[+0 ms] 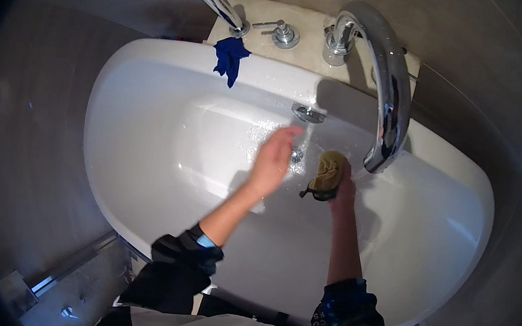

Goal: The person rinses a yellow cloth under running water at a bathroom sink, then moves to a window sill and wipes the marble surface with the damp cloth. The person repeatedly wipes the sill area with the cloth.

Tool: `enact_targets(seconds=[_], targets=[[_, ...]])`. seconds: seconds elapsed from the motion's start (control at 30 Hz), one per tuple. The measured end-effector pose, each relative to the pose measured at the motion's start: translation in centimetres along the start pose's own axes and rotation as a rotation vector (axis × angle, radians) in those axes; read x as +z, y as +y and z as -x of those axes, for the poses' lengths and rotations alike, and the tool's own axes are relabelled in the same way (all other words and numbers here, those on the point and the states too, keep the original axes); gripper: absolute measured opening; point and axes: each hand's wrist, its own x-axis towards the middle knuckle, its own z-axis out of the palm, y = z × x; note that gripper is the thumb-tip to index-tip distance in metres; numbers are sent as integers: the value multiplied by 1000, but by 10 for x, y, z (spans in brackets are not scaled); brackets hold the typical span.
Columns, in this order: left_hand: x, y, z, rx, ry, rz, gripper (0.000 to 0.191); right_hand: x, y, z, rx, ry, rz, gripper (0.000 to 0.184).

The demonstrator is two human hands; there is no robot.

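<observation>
Over the white bathtub (156, 140), my right hand (347, 183) grips a yellowish, wrinkled item (330, 169) with a dark band at its lower end; it may be a sponge or wet cloth. The curved chrome spout (392, 91) arches just right of that hand. My left hand (273, 159) is a little to the left, blurred, with nothing visible in it, near the round metal drain (296, 155). Water ripples in the basin around the drain. A dark blue cloth (229, 59) hangs over the tub's far rim.
Behind the rim, a pale ledge (307, 27) carries a chrome hand shower (212, 0), a lever handle (284, 34) and the spout's base. A metal overflow fitting (308, 113) sits on the far inner wall. Grey walls curve around both ends of the tub.
</observation>
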Motion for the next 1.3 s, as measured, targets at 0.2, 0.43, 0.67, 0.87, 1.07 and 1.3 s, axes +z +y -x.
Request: enact_targets(seconds=[0.2, 0.43, 0.67, 0.87, 1.07, 1.3], targets=[[-69, 41, -109, 343, 198, -244, 15, -4, 7, -16, 39, -39, -132, 40], [-25, 6, -61, 52, -218, 360, 25, 46, -36, 7, -44, 276, -111, 35], [109, -27, 15, -232, -214, 204, 78, 31, -18, 22, -351, 71, 172, 32], [122, -52, -21, -455, -434, 246, 78, 23, -36, 39, -185, 104, -87, 36], [133, -80, -25, -519, -582, 820, 27, -17, -50, 29, -481, -31, 734, 48], [86, -84, 4, -1001, -780, 723, 38, -32, -50, 32, -973, -587, 1635, 81]])
